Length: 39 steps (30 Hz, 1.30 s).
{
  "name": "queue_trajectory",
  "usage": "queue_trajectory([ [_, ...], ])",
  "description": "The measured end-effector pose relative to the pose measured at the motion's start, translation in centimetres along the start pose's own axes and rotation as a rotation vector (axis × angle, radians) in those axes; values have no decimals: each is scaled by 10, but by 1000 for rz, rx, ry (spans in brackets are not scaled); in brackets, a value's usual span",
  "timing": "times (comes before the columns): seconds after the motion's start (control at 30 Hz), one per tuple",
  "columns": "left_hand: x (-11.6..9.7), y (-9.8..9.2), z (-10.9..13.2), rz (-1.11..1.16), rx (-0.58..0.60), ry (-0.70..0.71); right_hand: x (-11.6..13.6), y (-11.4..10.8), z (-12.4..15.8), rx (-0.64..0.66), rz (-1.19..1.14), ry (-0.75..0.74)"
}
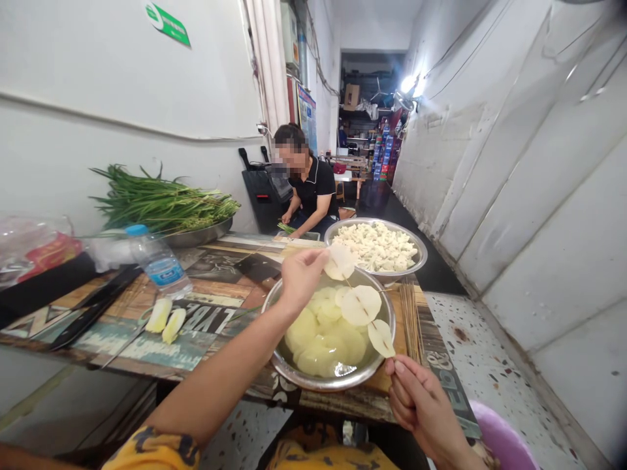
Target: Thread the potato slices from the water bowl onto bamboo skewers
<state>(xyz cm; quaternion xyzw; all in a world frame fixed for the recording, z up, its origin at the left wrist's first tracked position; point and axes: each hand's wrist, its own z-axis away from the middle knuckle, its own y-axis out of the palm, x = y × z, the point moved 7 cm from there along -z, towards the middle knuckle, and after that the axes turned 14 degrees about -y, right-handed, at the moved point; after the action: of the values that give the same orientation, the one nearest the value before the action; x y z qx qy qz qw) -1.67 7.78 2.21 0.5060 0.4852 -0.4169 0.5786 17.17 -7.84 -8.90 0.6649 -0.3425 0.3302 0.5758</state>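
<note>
The person's right hand (421,395) clamps the lower end of a skewer (347,282), slanted over the right side of a bowl (328,384) of wet slices (337,333). The left hand (302,274) pinches the top slice (341,262), thumb and fingers together. A hard tug could split the thin slice along the stick; wet fingers could let it slip into the bowl; a jab past it could prick them.

Far beyond the left hand (304,277) and right hand (424,405), a lamp (409,83) flares white along the right-hand wall (470,150) — the shelves (356,117) behind stay dim. Between the hands, water (344,369) glints hard. Wide-angle stretch skews the worktop (206,326) to their left — the upper-right corner darkens and blurs.
</note>
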Motion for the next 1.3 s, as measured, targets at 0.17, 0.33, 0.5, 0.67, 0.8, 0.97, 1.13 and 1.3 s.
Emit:
queue_trajectory([
  [0.17,1,5,3,105,103,-80,4,2,1,-11,29,-27],
  [0.33,5,11,1,297,235,-246,4,5,-1,-7,12,-31],
  [0.5,14,9,0,283,246,-373,5,10,-2,-7,3,-43],
  [0.67,14,19,8,134,325,-296,5,13,-2,1,-6,-14],
  [0.8,16,23,11,112,335,-296,11,12,-5,-10,-4,-37],
  [0.97,18,20,10,132,349,-350,12,3,-10,-36,8,-46],
  [1.13,25,29,19,134,500,-459,8,4,-12,-11,-29,-12],
  [1.3,32,30,24,36,518,-521,6,-2,-13,-15,161,-21],
])
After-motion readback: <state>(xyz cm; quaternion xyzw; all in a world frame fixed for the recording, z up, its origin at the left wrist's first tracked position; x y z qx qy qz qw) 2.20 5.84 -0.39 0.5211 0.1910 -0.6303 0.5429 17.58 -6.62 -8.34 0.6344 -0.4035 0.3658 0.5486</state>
